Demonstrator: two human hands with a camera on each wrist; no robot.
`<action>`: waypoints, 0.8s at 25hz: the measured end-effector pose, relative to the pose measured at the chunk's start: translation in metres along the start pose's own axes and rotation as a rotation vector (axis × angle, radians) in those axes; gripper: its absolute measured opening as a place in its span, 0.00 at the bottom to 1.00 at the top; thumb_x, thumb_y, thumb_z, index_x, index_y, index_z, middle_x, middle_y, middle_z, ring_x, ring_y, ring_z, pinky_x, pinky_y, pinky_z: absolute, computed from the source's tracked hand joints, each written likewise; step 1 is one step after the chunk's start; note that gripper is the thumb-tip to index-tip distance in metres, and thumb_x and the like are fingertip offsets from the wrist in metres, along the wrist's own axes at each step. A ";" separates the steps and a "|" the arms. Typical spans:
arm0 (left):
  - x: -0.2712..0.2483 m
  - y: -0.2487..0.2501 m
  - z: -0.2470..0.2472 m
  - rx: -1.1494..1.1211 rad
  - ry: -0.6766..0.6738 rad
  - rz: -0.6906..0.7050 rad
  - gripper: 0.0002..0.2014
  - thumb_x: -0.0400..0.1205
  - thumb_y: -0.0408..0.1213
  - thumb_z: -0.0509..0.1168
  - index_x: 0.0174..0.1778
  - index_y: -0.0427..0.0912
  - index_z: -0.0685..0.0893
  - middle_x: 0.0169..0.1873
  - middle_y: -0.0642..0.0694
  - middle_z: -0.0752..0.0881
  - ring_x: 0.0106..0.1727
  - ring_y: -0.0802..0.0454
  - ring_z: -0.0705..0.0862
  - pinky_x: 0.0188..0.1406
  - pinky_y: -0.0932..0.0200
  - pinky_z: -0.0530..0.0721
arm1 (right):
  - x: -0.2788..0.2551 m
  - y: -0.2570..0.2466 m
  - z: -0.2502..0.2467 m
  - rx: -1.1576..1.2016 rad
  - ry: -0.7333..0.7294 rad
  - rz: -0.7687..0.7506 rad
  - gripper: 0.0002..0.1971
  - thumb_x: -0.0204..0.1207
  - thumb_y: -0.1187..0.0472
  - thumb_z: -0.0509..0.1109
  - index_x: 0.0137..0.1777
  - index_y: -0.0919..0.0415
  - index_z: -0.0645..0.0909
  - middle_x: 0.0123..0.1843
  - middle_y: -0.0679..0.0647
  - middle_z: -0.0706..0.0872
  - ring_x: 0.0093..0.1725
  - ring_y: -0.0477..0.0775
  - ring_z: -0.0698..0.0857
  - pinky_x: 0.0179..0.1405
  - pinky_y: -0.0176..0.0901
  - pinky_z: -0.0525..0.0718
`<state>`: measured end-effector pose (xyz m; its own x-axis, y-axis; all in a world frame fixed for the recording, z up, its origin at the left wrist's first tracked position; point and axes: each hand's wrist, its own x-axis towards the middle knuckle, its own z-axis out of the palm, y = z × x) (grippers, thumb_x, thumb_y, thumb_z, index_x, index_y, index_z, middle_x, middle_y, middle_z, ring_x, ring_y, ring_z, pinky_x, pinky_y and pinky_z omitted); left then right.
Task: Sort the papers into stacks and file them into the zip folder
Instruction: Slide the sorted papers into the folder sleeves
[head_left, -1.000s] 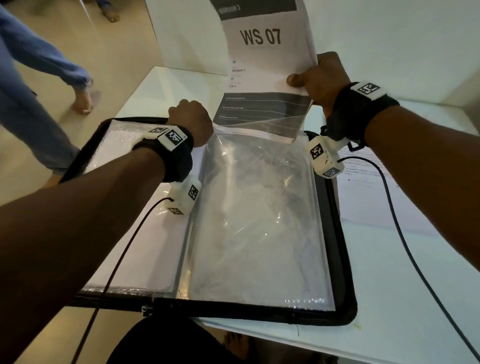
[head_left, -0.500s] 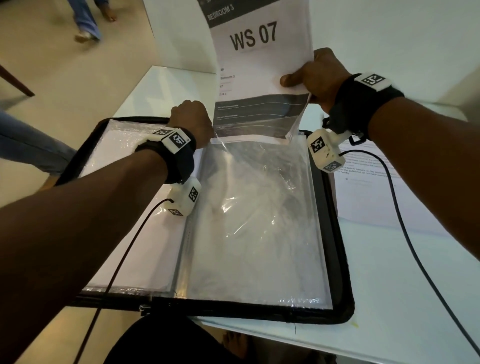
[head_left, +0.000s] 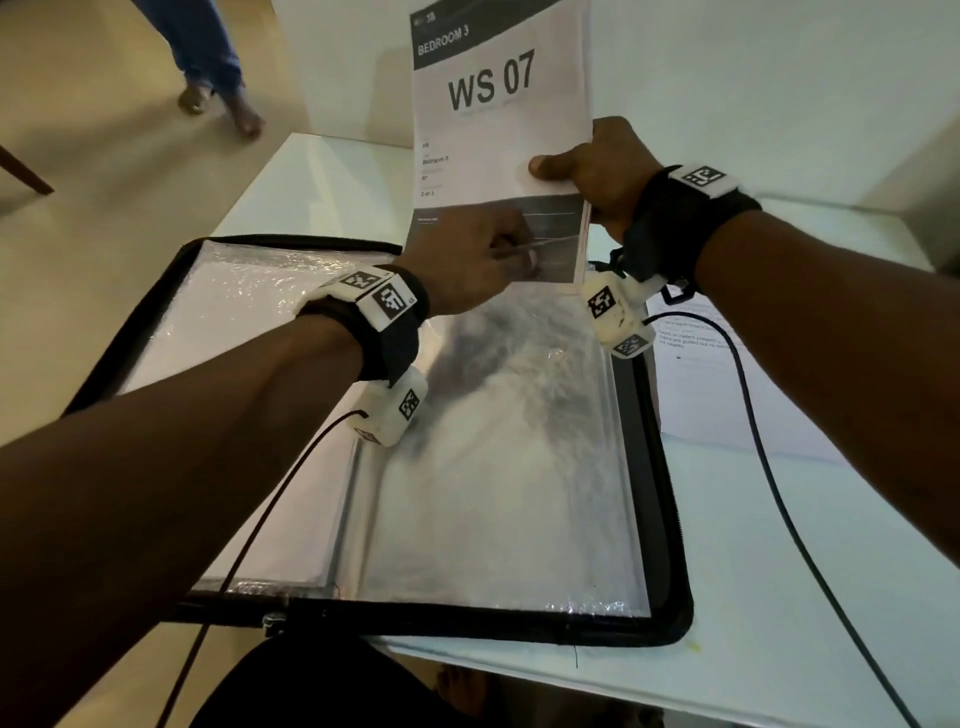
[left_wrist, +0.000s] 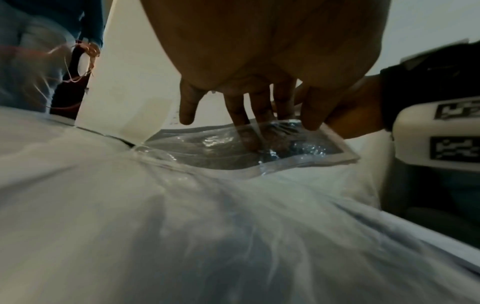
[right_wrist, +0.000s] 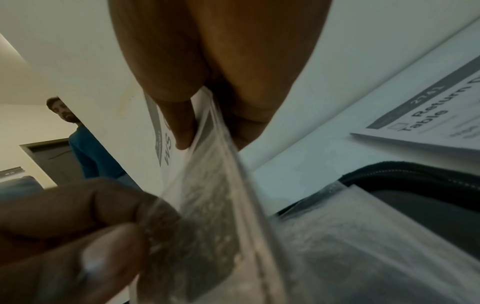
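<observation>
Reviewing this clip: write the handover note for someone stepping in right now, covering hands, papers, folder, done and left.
Left hand: pinches the clear sleeve's top edge.
Right hand: grips the WS 07 stack upright, bottom edge at the sleeve's mouth.
Zip folder: open flat on the table.
Done: the stack's lowest strip sits in the sleeve.
Left: slide it fully in; file the loose papers right of the folder.

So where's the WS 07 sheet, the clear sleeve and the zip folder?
WS 07 sheet (head_left: 493, 119): head view, white area under the title.
Clear sleeve (head_left: 509, 493): head view, middle of the plastic.
Zip folder (head_left: 672, 519): head view, black right edge.
</observation>
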<state>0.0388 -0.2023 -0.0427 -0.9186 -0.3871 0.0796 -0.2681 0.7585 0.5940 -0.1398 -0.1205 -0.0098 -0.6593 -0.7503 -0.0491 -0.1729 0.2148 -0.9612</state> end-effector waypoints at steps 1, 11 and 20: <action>0.004 0.002 0.004 0.025 0.015 0.027 0.10 0.86 0.47 0.67 0.57 0.47 0.87 0.51 0.52 0.86 0.54 0.47 0.85 0.58 0.50 0.84 | -0.001 0.000 -0.001 -0.002 -0.008 0.002 0.21 0.77 0.67 0.78 0.70 0.66 0.83 0.60 0.60 0.90 0.54 0.58 0.91 0.51 0.51 0.93; 0.005 -0.010 -0.007 0.012 -0.029 -0.061 0.15 0.87 0.54 0.65 0.50 0.46 0.89 0.46 0.48 0.90 0.50 0.48 0.87 0.54 0.48 0.85 | -0.009 0.019 -0.003 -0.107 -0.133 0.172 0.25 0.71 0.63 0.82 0.68 0.67 0.84 0.61 0.62 0.91 0.58 0.65 0.91 0.56 0.65 0.91; 0.014 0.013 0.012 -0.048 -0.020 0.094 0.07 0.85 0.45 0.71 0.55 0.47 0.88 0.52 0.50 0.87 0.54 0.51 0.84 0.53 0.59 0.78 | -0.015 0.016 0.000 -0.143 -0.126 0.144 0.20 0.78 0.67 0.73 0.68 0.75 0.82 0.55 0.67 0.90 0.45 0.58 0.90 0.51 0.52 0.92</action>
<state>0.0194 -0.1915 -0.0429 -0.9447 -0.3044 0.1217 -0.1662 0.7649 0.6223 -0.1330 -0.1061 -0.0247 -0.5892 -0.7760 -0.2251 -0.1915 0.4048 -0.8941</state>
